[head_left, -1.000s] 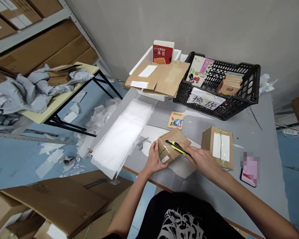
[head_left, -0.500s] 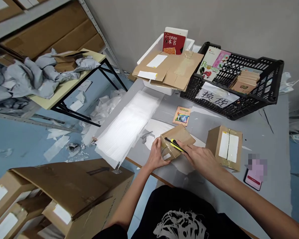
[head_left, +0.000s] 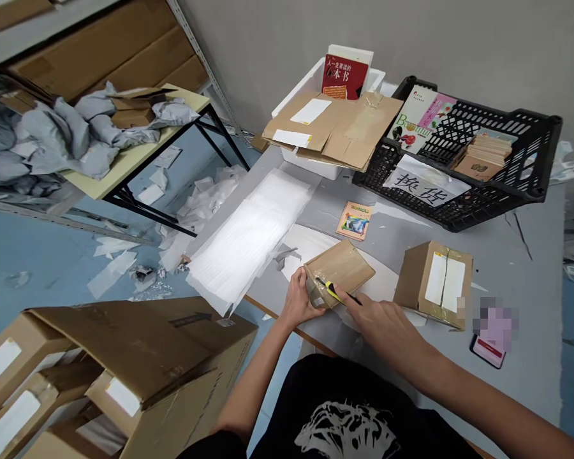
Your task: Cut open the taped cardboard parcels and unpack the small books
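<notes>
A small taped cardboard parcel (head_left: 342,266) lies on the grey table (head_left: 502,255) near its front edge. My left hand (head_left: 299,299) grips the parcel's near left corner, fingers closed round it. My right hand (head_left: 380,322) holds a yellow and black utility knife (head_left: 333,292), whose tip rests on the parcel's near edge. A second, larger taped box (head_left: 435,280) with a white label stands just right of my right hand.
A black crate (head_left: 516,191) with books and a white sign sits at the back. Flattened cardboard (head_left: 335,127) covers a white tub. A small booklet (head_left: 354,220), a stack of white foam sheets (head_left: 249,239) and a phone (head_left: 488,350) lie on the table. Open cartons (head_left: 124,370) stand lower left.
The knife has slid from the parcel's top towards its near left edge, my right hand pulling back. The view has shifted slightly.
</notes>
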`<state>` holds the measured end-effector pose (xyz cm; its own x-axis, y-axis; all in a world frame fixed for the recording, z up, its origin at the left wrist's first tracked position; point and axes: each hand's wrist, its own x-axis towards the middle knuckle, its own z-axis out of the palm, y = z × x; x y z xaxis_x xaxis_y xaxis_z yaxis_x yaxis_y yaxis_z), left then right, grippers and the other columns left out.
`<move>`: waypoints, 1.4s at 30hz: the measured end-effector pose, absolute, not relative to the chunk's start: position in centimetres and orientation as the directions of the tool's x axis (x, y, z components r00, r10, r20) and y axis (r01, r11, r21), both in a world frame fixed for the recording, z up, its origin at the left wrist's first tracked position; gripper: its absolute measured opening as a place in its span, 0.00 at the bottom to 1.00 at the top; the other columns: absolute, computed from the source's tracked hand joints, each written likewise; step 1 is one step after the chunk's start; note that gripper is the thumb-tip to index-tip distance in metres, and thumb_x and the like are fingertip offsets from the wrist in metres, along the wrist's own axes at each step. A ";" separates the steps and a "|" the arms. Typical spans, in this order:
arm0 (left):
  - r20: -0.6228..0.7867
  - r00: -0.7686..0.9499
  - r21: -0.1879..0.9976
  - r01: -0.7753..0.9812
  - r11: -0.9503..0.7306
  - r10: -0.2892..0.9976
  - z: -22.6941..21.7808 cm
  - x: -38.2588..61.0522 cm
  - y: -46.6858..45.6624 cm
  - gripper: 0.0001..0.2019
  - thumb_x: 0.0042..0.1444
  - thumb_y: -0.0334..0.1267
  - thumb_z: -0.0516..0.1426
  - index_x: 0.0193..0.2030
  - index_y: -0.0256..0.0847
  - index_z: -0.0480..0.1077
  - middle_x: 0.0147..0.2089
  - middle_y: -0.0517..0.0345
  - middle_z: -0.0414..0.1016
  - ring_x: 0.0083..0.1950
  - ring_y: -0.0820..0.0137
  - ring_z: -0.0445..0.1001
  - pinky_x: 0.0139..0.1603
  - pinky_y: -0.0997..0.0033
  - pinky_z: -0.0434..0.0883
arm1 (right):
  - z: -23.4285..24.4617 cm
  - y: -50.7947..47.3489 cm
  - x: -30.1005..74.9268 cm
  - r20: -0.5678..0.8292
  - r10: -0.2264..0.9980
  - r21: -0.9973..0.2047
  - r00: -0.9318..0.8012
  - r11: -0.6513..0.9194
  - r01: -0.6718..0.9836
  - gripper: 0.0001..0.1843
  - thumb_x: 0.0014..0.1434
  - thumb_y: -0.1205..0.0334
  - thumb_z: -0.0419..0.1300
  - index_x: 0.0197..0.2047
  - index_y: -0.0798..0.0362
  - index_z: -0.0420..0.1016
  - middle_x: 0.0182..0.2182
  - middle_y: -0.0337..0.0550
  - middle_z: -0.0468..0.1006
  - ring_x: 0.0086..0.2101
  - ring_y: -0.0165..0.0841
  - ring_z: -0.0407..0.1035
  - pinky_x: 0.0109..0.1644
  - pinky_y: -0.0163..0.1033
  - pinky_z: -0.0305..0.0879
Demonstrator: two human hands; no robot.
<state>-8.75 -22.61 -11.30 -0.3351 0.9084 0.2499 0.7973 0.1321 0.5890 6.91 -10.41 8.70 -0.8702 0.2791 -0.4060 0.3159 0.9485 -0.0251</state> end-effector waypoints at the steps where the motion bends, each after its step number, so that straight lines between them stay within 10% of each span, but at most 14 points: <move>1: 0.232 -0.346 0.597 0.789 0.148 0.909 -11.5 -8.7 -22.9 0.62 0.38 0.49 0.63 0.67 0.45 0.18 0.64 0.38 0.44 0.65 0.45 0.51 0.55 0.44 0.64 | 8.6 -10.8 6.9 -0.406 0.275 -0.030 -0.872 0.949 0.313 0.37 0.55 0.80 0.50 0.67 0.53 0.51 0.33 0.45 0.76 0.23 0.30 0.72 0.23 0.34 0.59; 19: 0.037 -0.443 0.677 0.671 0.304 0.896 -12.8 -7.8 -23.4 0.59 0.37 0.49 0.64 0.68 0.43 0.27 0.64 0.37 0.47 0.63 0.48 0.53 0.43 0.56 0.71 | 7.4 -16.0 7.9 -0.433 0.388 0.031 -0.813 0.908 0.417 0.36 0.56 0.78 0.52 0.66 0.50 0.52 0.31 0.41 0.73 0.19 0.26 0.68 0.21 0.32 0.60; 35: 0.141 -0.435 0.646 0.721 0.250 0.889 -12.0 -7.9 -23.0 0.60 0.38 0.50 0.63 0.68 0.41 0.26 0.63 0.37 0.49 0.63 0.48 0.55 0.51 0.49 0.67 | 7.6 -16.1 10.8 -0.366 0.422 0.019 -0.829 0.895 0.447 0.40 0.51 0.82 0.52 0.65 0.49 0.55 0.32 0.41 0.75 0.19 0.26 0.67 0.20 0.31 0.56; 42: 0.061 -0.534 0.520 0.738 0.430 0.843 -3.3 -7.8 -19.3 0.56 0.37 0.54 0.64 0.69 0.43 0.38 0.59 0.41 0.52 0.61 0.46 0.54 0.58 0.42 0.55 | 8.4 -10.7 13.6 -0.074 0.725 -0.242 -0.685 0.653 0.718 0.29 0.66 0.58 0.45 0.69 0.43 0.45 0.35 0.43 0.77 0.26 0.32 0.72 0.22 0.32 0.61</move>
<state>-7.85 -19.32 -3.30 -0.5340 0.8433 0.0613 0.7381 0.4296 0.5202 13.55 -10.74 8.39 -0.6846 0.7252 -0.0737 0.7177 0.6529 -0.2419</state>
